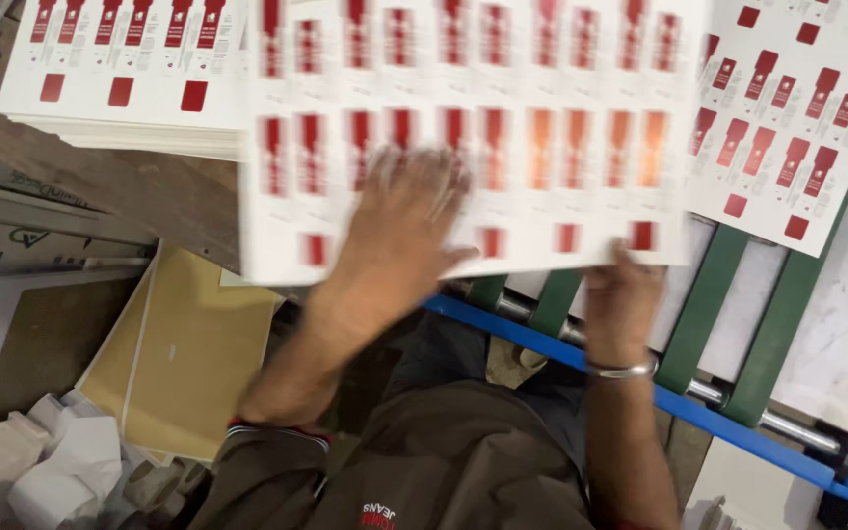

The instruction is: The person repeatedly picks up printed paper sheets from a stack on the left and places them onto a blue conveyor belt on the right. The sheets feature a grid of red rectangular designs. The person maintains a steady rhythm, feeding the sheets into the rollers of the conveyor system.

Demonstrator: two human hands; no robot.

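Observation:
A large white printed sheet (503,98) with rows of red and orange label shapes fills the top middle, blurred by motion. My left hand (399,231) lies flat on top of it, fingers spread, near its lower edge. My right hand (622,294), with a metal bangle on the wrist, grips the sheet's lower right edge from below. The sheet hangs partly over a machine bed with green belts (709,294) and a blue frame (738,432).
A stack of similar printed sheets (120,88) rests on a wooden surface at top left. Another printed sheet (797,118) lies on the machine at the right. Brown cardboard (188,353) and crumpled white paper scraps (51,461) lie at lower left.

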